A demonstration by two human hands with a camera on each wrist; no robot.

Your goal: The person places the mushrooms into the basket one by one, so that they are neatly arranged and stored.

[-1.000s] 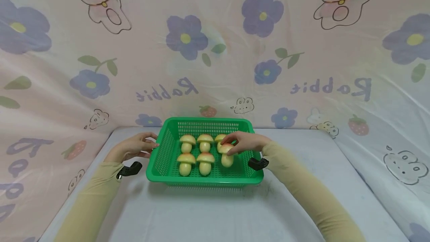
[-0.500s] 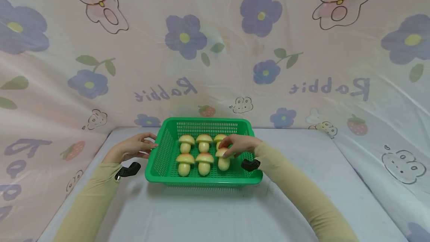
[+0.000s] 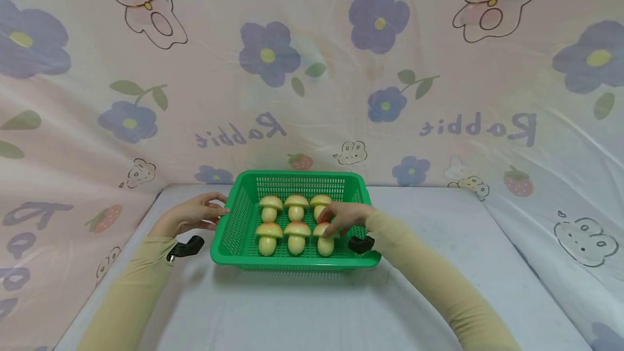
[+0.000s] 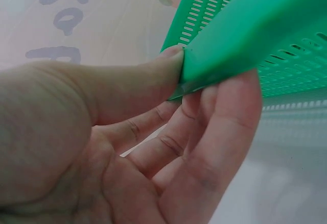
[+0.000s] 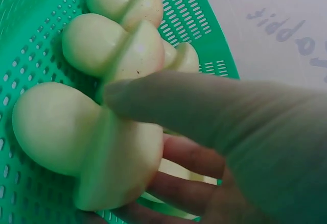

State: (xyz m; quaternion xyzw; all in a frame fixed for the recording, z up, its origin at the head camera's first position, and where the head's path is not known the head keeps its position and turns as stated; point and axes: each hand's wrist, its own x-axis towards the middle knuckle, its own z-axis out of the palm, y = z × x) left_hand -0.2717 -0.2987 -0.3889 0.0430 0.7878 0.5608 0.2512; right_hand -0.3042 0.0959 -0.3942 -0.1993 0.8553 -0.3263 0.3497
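A green slotted basket (image 3: 297,260) holds several mushroom-shaped pieces with yellowish caps and pale round stems, set in two rows. My right hand (image 3: 347,216) reaches over the basket's right side and holds the front-right mushroom (image 3: 325,246) by its cap, thumb on the near side and fingers beyond. In the right wrist view, that mushroom (image 5: 56,127) lies close over the slotted floor, stem away from the palm. My left hand (image 3: 195,213) grips the basket's left rim; the left wrist view shows the thumb on top of the rim (image 4: 245,35) and fingers curled beneath it.
Back-row mushrooms (image 3: 296,210) stand behind the held one, and a front-row mushroom (image 3: 296,240) sits to its left. The basket stands on a white-covered table (image 3: 292,313). Behind it hangs a printed cloth (image 3: 322,96). Black wrist mounts (image 3: 186,247) are strapped to both sleeves.
My right hand has moved the mushroom left and toward the basket's front, down into line with the front row. My left hand has stayed on the rim.
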